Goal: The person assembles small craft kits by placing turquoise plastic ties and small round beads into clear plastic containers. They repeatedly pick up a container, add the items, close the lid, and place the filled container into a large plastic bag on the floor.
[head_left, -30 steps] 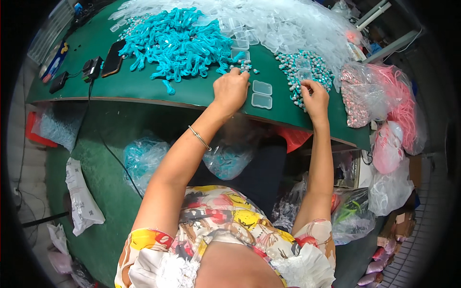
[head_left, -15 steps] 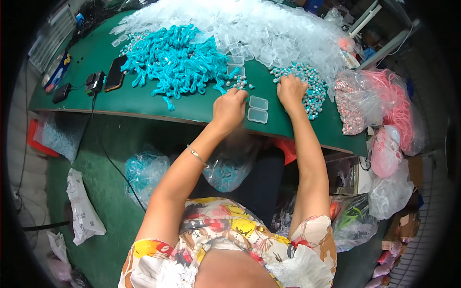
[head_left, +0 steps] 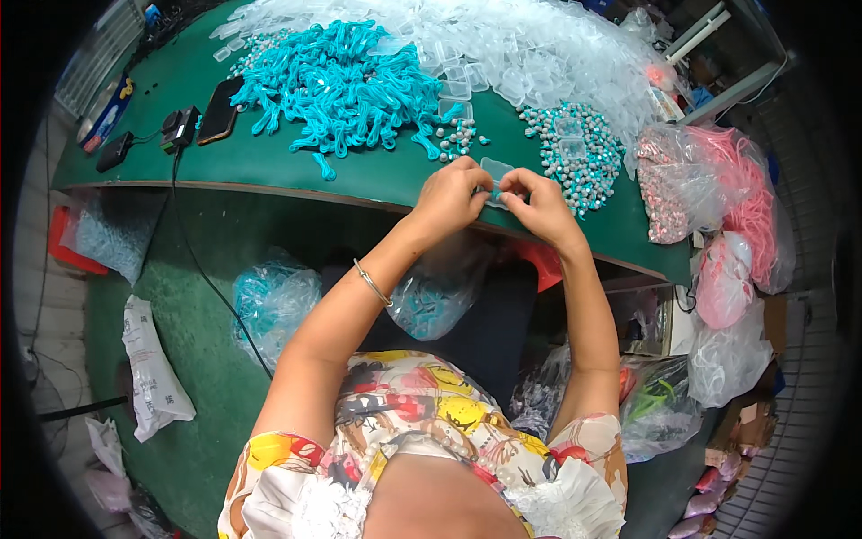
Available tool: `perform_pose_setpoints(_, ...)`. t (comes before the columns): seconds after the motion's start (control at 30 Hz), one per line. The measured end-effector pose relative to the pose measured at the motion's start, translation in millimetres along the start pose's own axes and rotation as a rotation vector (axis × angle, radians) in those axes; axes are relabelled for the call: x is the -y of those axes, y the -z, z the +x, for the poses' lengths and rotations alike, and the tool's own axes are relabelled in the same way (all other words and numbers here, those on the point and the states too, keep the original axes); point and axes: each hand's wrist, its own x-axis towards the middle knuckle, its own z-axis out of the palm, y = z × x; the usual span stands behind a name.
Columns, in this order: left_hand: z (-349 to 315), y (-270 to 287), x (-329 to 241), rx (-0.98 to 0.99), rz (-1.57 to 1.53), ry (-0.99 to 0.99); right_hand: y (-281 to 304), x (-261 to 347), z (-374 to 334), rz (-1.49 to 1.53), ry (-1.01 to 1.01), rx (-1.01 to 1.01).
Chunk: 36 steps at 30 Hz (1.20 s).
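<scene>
At the table's front edge my left hand [head_left: 453,198] and my right hand [head_left: 540,208] meet over a small clear plastic box [head_left: 495,168] with its lid folded back. Fingers on both hands are bent into a pinch. A bit of teal shows between the fingertips, too small and covered to name. Just beyond my left hand lies a little group of grey-and-teal beads [head_left: 456,139]. A larger pile of such beads [head_left: 579,166] spreads beyond my right hand, with a clear box [head_left: 571,146] lying on it.
A heap of teal cord loops [head_left: 350,90] covers the table's middle left, and clear plastic boxes [head_left: 539,45] mound along the back. A phone [head_left: 220,112] and a small black device [head_left: 180,128] lie left. Bags of pink beads [head_left: 663,193] and pink cord [head_left: 741,202] crowd the right edge.
My right hand has left the bead pile and come left to the clear box. My left hand has moved slightly right and nearer, away from the small bead group. Both now meet over the box.
</scene>
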Motion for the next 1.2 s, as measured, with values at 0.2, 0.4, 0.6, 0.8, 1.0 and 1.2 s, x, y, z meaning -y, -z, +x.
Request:
perform_pose_setpoints(0.2,-1.7,0.7,-2.4,0.040,0.108,0.044,-11.5,-8.4,0.1,-0.255,0.187,-0.097)
perform_pose_setpoints(0.4,-7.0,3.0,-6.6,0.038,0.195,-0.025,-11.6,-9.4,3.5,-0.447,0.332,-0.103)
perform_pose_setpoints(0.6,-12.2,7.4,-5.7,0.071,0.269,-0.053,-19.1,13.7,52.4,-0.296,0.291,-0.123)
perform_pose_setpoints(0.8,-18.1,-0.6,1.0,-0.056,0.238,-0.147,-64.3,50.3,111.6,-0.645,0.051,0.155)
perform_pose_setpoints(1.0,-17.9,-1.3,6.7,-0.050,0.232,-0.131,-50.2,29.8,106.2,-0.415,0.044,0.034)
perform_pose_setpoints(1.2,-16.0,10.2,3.9,0.046,0.130,-0.047,11.9,3.2,32.8,-0.122,0.154,0.025)
